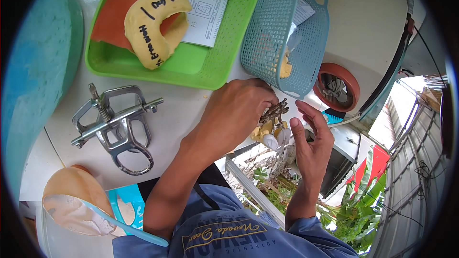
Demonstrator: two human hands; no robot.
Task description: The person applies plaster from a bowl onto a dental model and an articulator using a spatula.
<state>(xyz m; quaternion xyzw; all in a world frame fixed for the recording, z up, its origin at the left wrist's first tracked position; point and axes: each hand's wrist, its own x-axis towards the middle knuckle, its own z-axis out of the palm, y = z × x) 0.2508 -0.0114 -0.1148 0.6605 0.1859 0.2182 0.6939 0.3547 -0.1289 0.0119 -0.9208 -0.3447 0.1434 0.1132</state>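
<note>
My left hand is closed around a small metal dental articulator in front of the blue basket. Yellow and white plaster shows below its metal part; the fingers hide the rest. Just to the right, my right hand is open, thumb and fingers apart, with nothing seen in it. On the white table to the left lies a larger silver articulator. Behind it, a green tray holds a yellow horseshoe-shaped plaster cast with black handwriting, over a red wax sheet and a printed form.
A blue perforated basket stands at the tray's right, with a brown tape ring beyond it. At the lower left sits an orange mixing bowl with pale residue and a light-blue spatula. A turquoise tub fills the left side.
</note>
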